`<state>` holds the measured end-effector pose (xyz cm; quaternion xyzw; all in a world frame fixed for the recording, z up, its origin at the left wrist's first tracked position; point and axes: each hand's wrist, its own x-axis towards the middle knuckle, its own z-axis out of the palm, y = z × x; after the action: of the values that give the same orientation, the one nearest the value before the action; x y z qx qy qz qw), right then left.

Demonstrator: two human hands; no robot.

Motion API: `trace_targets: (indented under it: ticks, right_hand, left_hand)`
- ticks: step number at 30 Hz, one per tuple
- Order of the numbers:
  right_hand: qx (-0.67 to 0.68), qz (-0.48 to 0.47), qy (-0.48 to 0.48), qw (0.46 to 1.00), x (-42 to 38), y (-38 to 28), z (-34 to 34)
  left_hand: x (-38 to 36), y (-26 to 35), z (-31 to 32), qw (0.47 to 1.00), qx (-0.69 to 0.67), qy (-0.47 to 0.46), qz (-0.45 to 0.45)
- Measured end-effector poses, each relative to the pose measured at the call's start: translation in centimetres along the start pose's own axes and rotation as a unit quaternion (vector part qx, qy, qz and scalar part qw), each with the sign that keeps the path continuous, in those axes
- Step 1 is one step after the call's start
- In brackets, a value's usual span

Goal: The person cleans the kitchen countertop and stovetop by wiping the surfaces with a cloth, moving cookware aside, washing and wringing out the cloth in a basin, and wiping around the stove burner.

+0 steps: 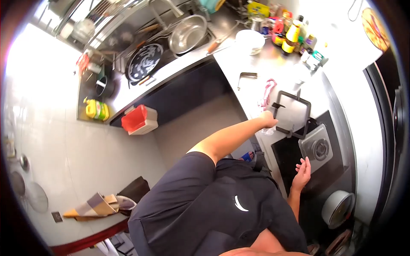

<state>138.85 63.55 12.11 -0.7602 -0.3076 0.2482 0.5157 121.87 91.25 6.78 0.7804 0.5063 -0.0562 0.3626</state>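
My left hand (269, 120) reaches over the counter, fingers closed at the near side of a square black stove grate (308, 112) with short prongs. A pale, crumpled, see-through scrap (267, 129) shows just below that hand. My right hand (302, 171) is lifted near the cooktop, palm up and fingers apart, holding nothing. Close to its fingertips sits a bare gas burner (320, 149) on a square metal plate, set in the dark cooktop (285, 154). A red-and-white crumpled packet or cloth (268, 91) lies beside the grate.
Sauce bottles (291, 37) crowd the far counter near a white bowl (250, 41). At the left are a metal basin (188, 34), a black pan (145, 62), a yellow jug (97, 109) and a red-lined bin (139, 120). A pot (338, 209) stands at lower right.
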Motion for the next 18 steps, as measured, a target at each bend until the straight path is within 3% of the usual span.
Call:
trace_targets:
  ticks: [3, 5, 6, 8, 10, 14, 16, 18]
  right_hand:
    - [0.002, -0.021, -0.036, 0.999, 0.9, -1.8, 1.8]
    - [-0.006, -0.046, -0.056, 0.997, 1.1, -3.4, 3.6]
    - [-0.007, -0.047, -0.068, 0.997, 1.2, -3.9, 4.5]
    - [0.0, -0.075, -0.091, 0.993, 1.1, -5.0, 6.4]
    - [-0.009, -0.088, -0.112, 0.99, 0.6, -6.0, 8.4]
    - [-0.012, -0.092, -0.16, 0.983, -1.0, -7.2, 13.0]
    - [-0.018, -0.086, -0.183, 0.979, -2.0, -7.3, 15.5]
    - [-0.032, -0.096, -0.186, 0.977, -3.5, -7.3, 18.4]
  left_hand:
    - [-2.9, -2.0, -2.0, 0.998, -0.051, 0.034, 0.009]
    - [-7.1, -4.0, -4.6, 0.976, -0.208, 0.06, -0.004]
    - [-8.7, -5.6, -5.3, 0.975, -0.213, 0.065, -0.014]
    - [-12.2, -9.1, -6.8, 0.929, -0.323, 0.169, -0.067]
    - [-14.8, -14.5, -7.3, 0.847, -0.449, 0.225, -0.174]
    - [-21.9, -26.8, -9.8, 0.583, -0.656, 0.421, -0.229]
    - [-25.3, -35.0, -9.7, 0.484, -0.749, 0.44, -0.108]
    - [-28.4, -39.7, -11.2, 0.429, -0.673, 0.563, -0.213]
